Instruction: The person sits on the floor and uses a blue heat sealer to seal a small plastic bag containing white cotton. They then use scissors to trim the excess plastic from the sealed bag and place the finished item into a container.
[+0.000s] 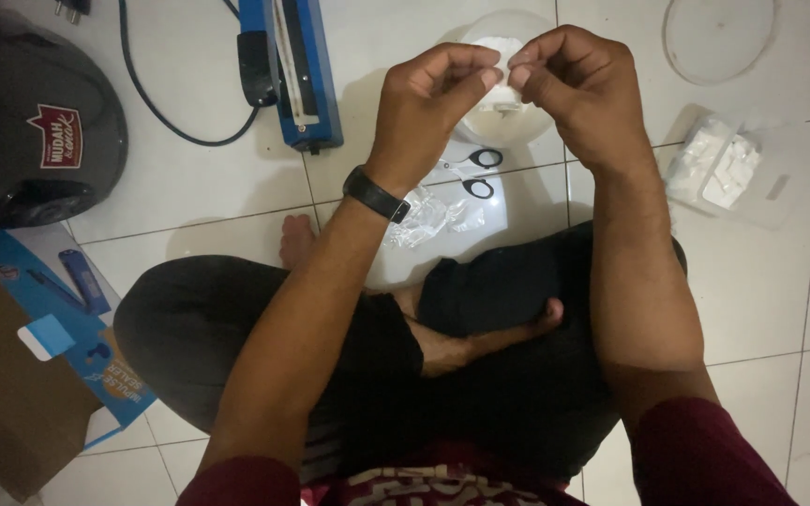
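Note:
My left hand and my right hand are raised together above a clear round bowl holding white pieces. Both pinch one small white piece between fingertips, left thumb and forefinger on its left side, right fingers on its right. A black watch sits on my left wrist. Below the hands lie black-handled scissors and a crumpled clear plastic bag on the white tile floor. I sit cross-legged in dark trousers.
A blue heat sealer with a black cord lies at the top centre. A dark helmet sits top left above a blue box and a brown carton. A clear lid and a clear bag of white cubes lie right.

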